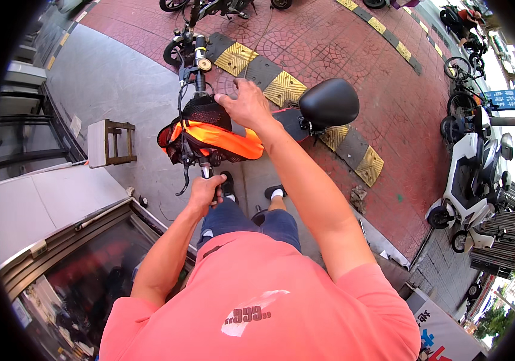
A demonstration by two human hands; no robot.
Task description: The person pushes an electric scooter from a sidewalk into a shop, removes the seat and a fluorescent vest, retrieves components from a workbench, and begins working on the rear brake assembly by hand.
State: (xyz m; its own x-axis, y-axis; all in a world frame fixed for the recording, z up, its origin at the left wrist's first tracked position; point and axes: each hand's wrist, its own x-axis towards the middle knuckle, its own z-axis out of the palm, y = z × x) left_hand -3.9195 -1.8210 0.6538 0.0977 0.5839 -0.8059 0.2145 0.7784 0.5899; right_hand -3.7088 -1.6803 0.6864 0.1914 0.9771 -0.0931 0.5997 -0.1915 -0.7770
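My left hand (207,191) is wrapped round the near grip of a handlebar (204,169), just beside a brake lever (183,183). My right hand (246,103) reaches across with bent, parted fingers, by the upper edge of a black mesh bag (205,113) at the handlebar. Nothing shows in its fingers, and whether they touch the mesh I cannot tell. Bright orange cloth (224,138) lies bunched over the mesh. The far grip (201,43) points away from me. To the right is the two-wheeler's black saddle (329,102), partly behind my right forearm.
A small wooden stool (113,143) stands on grey paving at the left, near a glass-fronted counter (83,271). Black and yellow ramp strips (284,89) cross the red paving. A white scooter (463,171) and several bikes are parked at the right. Another person (466,23) is far off.
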